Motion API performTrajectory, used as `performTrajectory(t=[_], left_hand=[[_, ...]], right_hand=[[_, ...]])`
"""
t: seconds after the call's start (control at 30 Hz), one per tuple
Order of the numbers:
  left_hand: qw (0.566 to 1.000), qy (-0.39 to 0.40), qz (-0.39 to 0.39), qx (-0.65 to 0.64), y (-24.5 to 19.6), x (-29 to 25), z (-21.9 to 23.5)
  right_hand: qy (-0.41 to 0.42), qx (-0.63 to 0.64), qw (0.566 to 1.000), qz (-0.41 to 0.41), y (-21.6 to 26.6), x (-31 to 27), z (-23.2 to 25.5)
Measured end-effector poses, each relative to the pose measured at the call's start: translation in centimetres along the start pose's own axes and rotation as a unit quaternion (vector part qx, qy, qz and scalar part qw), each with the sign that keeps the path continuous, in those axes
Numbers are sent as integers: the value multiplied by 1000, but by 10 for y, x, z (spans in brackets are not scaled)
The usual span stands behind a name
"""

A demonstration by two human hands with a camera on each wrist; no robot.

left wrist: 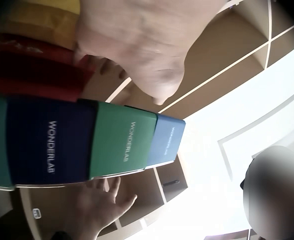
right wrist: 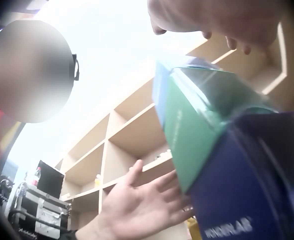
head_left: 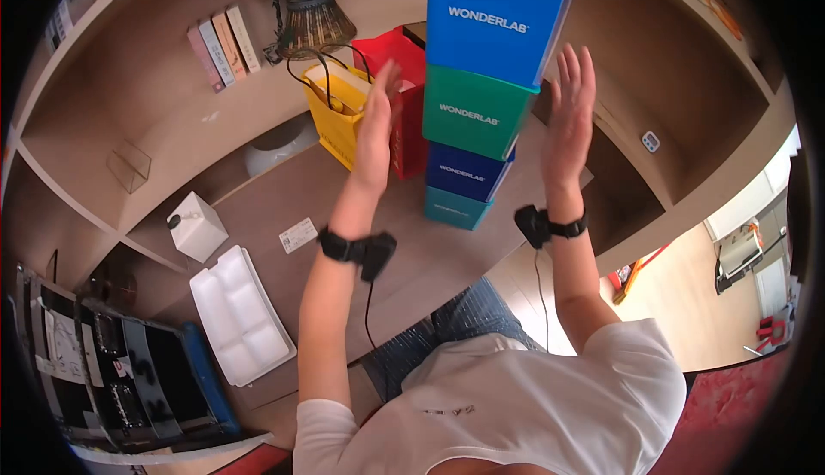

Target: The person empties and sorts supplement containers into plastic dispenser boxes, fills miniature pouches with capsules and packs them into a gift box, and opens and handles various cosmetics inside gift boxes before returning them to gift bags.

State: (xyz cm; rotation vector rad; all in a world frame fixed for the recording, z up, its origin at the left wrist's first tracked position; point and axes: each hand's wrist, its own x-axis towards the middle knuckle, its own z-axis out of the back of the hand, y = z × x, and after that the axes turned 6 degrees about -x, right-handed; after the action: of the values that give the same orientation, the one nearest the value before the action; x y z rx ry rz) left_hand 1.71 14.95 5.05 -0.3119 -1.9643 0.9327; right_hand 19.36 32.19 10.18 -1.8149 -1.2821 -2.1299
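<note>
Several WONDERLAB boxes stand in one tall stack: a light blue box [head_left: 490,21] on top, a green box [head_left: 475,112] under it, then a navy box [head_left: 468,172], and a teal box [head_left: 455,207] on the tabletop. My left hand [head_left: 375,136] is raised left of the stack, fingers straight, palm toward it. On the other side my right hand [head_left: 570,123] is held up the same way, beside the blue and green boxes. A gap shows between each hand and the stack in the head view. Neither hand holds anything.
Behind my left hand stand a yellow paper bag [head_left: 331,127] and a red bag [head_left: 410,136]. A white divided tray [head_left: 242,316], a white tissue box [head_left: 198,226] and a label card [head_left: 298,235] lie to the left on the table [head_left: 361,260]. Shelves [head_left: 172,144] curve round the back.
</note>
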Motion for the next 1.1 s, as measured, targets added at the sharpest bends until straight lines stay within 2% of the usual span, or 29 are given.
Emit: performTrajectory(t=[0.07, 0.13, 0.2, 0.27, 0.33, 0.4, 0.43, 0.47, 0.5, 0.57, 0.63, 0.7, 0.73, 0.8, 0.83, 0.9, 0.93, 1.0, 1.1], left_hand=[[1000, 22, 15, -10, -8, 31, -10], [997, 47, 28, -54, 1, 48, -22], [992, 74, 33, -94, 2, 55, -35], [987, 105, 71, -98, 1, 53, -45], [985, 110, 61, -115, 6, 54, -49], [990, 64, 22, -121, 8, 52, -52], [991, 62, 24, -119, 8, 52, -51], [990, 98, 10, -97, 6, 53, -48], [988, 132, -4, -74, 5, 55, -45], [990, 127, 13, -65, 7, 57, -41], [990, 124, 27, -56, 4, 56, -40], [996, 85, -5, 13, -6, 52, -40], [996, 83, -4, 18, -23, 48, -45], [989, 62, -77, 113, -67, 33, -58], [989, 55, -73, 118, -80, 23, -57], [985, -88, -44, 140, -106, -3, -56], [990, -29, -54, 128, -129, -22, -71], [984, -134, 27, 117, -139, -61, -67], [964, -222, 93, 116, -141, -120, -59]], right_hand=[[11, -45, 999, 17, 4, 5, -16], [38, 8, 999, 31, -6, 5, -23], [40, 80, 995, -52, -10, 4, -26], [45, 77, 995, -44, -9, 3, -29], [25, 45, 999, -7, -3, -2, -38], [-5, 47, 999, -27, -2, 2, -41], [-4, -21, 1000, 7, -7, 6, -36], [-2, -88, 995, 41, -11, 7, -33], [0, -85, 996, 39, -13, 6, -35], [0, 12, 1000, -5, -5, 5, -40], [-7, 1, 1000, -1, -2, 5, -40], [-16, -8, 1000, 4, 8, 6, -42], [-6, 26, 1000, 5, 22, 8, -44], [10, 65, 998, 1, 46, 10, -50], [18, 91, 996, -3, 56, 10, -55], [38, 125, 991, -17, 71, -1, -63], [71, 146, 986, -37, 77, -8, -68], [115, 181, 974, -65, 87, -29, -77], [211, 209, 927, -229, 87, -81, -90]])
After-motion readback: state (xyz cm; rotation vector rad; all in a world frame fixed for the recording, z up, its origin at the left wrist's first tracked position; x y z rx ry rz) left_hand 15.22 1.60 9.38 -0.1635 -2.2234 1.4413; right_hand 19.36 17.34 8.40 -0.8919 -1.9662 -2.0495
